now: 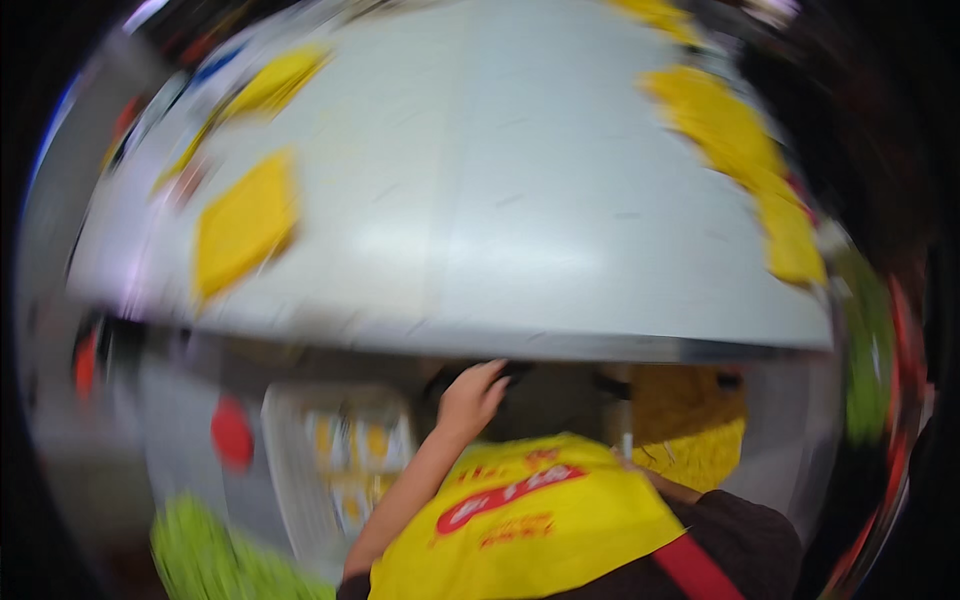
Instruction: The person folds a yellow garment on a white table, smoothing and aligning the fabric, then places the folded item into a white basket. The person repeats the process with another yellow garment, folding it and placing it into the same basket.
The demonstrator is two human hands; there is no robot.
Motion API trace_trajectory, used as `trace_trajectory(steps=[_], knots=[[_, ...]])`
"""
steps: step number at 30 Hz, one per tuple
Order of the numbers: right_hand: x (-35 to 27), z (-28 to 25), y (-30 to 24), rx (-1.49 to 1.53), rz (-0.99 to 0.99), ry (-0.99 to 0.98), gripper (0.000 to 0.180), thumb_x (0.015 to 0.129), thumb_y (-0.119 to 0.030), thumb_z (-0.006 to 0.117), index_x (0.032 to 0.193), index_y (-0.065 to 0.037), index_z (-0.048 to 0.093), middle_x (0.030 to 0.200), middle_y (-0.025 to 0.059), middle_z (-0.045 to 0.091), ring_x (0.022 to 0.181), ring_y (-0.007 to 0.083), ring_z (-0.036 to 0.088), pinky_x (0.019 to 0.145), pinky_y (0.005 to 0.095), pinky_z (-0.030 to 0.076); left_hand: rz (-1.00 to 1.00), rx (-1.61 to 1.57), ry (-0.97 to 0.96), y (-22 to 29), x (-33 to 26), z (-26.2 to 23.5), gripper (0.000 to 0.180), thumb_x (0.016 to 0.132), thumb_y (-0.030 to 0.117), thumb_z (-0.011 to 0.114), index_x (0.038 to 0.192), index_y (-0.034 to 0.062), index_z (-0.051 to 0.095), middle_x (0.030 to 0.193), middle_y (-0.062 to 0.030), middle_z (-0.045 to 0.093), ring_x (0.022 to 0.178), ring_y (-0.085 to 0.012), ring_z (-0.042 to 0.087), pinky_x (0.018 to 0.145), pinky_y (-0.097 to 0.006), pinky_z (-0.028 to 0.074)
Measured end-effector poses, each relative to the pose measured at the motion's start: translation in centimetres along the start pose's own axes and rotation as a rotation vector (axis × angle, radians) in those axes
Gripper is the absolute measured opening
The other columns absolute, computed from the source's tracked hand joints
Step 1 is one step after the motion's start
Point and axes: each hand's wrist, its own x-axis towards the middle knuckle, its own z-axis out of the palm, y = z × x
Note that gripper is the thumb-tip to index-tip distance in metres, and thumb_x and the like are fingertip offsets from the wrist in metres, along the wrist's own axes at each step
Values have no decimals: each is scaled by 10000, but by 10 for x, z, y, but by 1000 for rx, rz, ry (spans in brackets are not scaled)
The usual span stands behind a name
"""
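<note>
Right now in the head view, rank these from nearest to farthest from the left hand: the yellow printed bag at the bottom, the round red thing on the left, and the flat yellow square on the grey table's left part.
1. The yellow printed bag, just below the left hand.
2. The round red thing, off to its left.
3. The flat yellow square, up on the grey table.

place: looks like a packing workshop, though it's blurry
table: long grey worktable (560, 200)
goods: yellow bags (243, 222) laid along both edges, more stacked underneath (690, 430)
</note>
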Motion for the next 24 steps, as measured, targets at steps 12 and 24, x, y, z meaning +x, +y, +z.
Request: trace_trajectory(steps=[12,24], knots=[[-207,18,158,319,317,211,338,828,-268,606,986,32,605,941,152,631,808,208,597,672,343,473,164,-416,157,221,160,90,179,824,71,631,982,-14,628,868,-93,651,785,-133,598,733,-257,472],[-479,-301,-104,289,-756,1743,328,892,-168,443,1112,61,524,1070,144,559,1017,206,536,932,328,412,993,-347,893,315,127,-212,257,882,143,462,987,-74,552,939,-198,598,917,-306,584,884,-448,460]])
